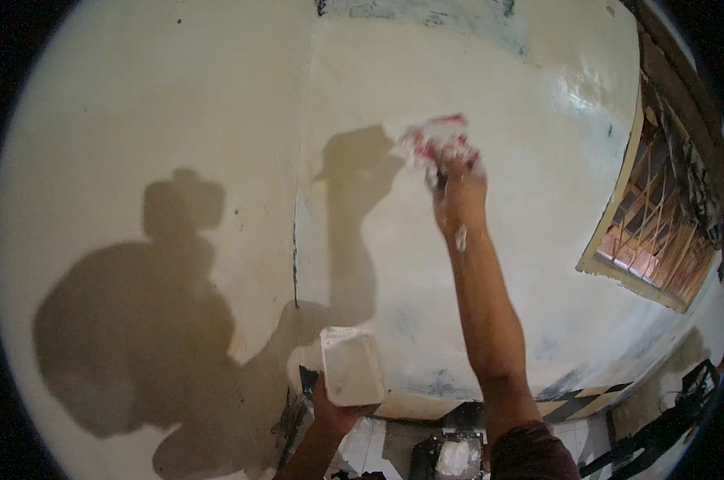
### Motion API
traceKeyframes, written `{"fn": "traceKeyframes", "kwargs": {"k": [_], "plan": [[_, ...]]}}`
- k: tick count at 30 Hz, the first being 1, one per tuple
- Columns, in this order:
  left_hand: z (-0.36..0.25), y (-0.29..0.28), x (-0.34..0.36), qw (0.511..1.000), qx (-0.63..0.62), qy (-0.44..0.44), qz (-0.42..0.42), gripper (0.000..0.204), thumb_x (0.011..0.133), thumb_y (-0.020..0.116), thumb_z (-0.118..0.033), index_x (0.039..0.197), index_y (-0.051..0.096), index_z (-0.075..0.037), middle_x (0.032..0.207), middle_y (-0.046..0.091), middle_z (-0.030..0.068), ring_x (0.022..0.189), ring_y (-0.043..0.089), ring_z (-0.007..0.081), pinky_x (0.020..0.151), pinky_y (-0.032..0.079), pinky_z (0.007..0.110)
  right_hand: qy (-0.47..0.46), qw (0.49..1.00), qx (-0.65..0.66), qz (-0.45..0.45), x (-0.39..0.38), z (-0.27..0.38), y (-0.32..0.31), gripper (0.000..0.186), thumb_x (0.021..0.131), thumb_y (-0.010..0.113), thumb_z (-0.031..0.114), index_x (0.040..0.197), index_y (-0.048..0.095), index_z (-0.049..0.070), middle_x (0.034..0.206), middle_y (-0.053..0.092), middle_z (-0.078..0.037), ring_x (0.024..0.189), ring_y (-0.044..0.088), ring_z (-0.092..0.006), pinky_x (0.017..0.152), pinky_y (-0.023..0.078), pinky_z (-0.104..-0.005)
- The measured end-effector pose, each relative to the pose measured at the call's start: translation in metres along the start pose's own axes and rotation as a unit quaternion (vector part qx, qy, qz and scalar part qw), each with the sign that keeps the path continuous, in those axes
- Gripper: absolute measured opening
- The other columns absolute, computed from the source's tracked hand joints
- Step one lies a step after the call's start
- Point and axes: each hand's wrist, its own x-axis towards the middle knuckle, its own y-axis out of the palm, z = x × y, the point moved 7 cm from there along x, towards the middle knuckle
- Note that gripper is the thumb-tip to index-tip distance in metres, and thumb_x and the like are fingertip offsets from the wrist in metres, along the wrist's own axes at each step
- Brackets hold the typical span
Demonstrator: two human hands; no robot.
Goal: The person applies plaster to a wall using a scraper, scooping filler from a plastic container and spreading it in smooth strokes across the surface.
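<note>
My right hand (460, 188), arm stretched up, is closed around a flat red scraper (442, 140) thickly smeared with white paste. The scraper is blurred and is at the pale wall (426, 264); whether its edge touches cannot be told. White smears mark my wrist too. Low in the middle, my left hand (334, 412) grips a white rectangular tub (352, 370) from below and its left side. Some pale paste coats the tub's rim and inside. My left fingers are mostly hidden behind it.
A barred window (658, 216) is set into the wall at the right. Below stands a dark box-like object (426, 460) with a white lump (459, 458) on top. A cracked wall corner (296, 264) runs down left of centre. Dark gear (674, 424) leans at the lower right.
</note>
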Motion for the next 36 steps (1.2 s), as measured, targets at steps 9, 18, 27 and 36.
{"fn": "traceKeyframes", "kwargs": {"k": [9, 18, 27, 36], "plan": [[-0.045, -0.028, -0.003, 0.999, -0.035, 0.016, 0.013, 0.072, 0.087, 0.039, -0.063, 0.137, 0.038, -0.011, 0.130, 0.050, 0.0144, 0.113, 0.054, 0.0381, 0.087, 0.049, 0.061, -0.094, 0.981, 0.163, 0.051, 0.055, 0.086, 0.010, 0.015, 0.090, 0.052, 0.004, 0.098, 0.054, -0.008, 0.084, 0.055, -0.008, 0.066, 0.052, -0.0117, 0.058, 0.048, -0.0198], [-0.039, -0.039, 0.022, 0.998, -0.049, -0.026, -0.015, 0.059, 0.090, 0.038, -0.052, 0.133, 0.043, -0.012, 0.122, 0.055, 0.0149, 0.103, 0.060, 0.0370, 0.076, 0.054, 0.057, -0.007, 0.980, 0.085, -0.178, -0.068, -0.011, -0.139, 0.021, 0.086, 0.054, 0.003, 0.106, 0.055, -0.005, 0.099, 0.061, -0.007, 0.075, 0.057, -0.0090, 0.058, 0.048, -0.0162], [-0.033, -0.048, 0.009, 0.996, -0.016, -0.075, -0.037, 0.073, 0.085, 0.038, -0.066, 0.138, 0.038, -0.014, 0.129, 0.049, 0.0162, 0.112, 0.054, 0.0399, 0.086, 0.050, 0.058, -0.189, 0.858, -0.443, -0.177, -0.070, 0.007, -0.132, 0.023, 0.082, 0.058, 0.005, 0.102, 0.047, 0.005, 0.092, 0.059, -0.007, 0.065, 0.059, -0.0211, 0.054, 0.047, -0.0313], [-0.037, -0.043, 0.009, 0.999, -0.003, -0.047, -0.024, 0.068, 0.086, 0.040, -0.062, 0.134, 0.042, -0.015, 0.123, 0.054, 0.0138, 0.108, 0.058, 0.0347, 0.081, 0.055, 0.054, -0.223, 0.481, -0.835, 0.144, -0.047, -0.106, -0.192, 0.061, 0.083, 0.054, 0.007, 0.139, 0.031, 0.012, 0.116, 0.056, -0.017, 0.096, 0.058, -0.0398, 0.067, 0.055, -0.0455]]}}
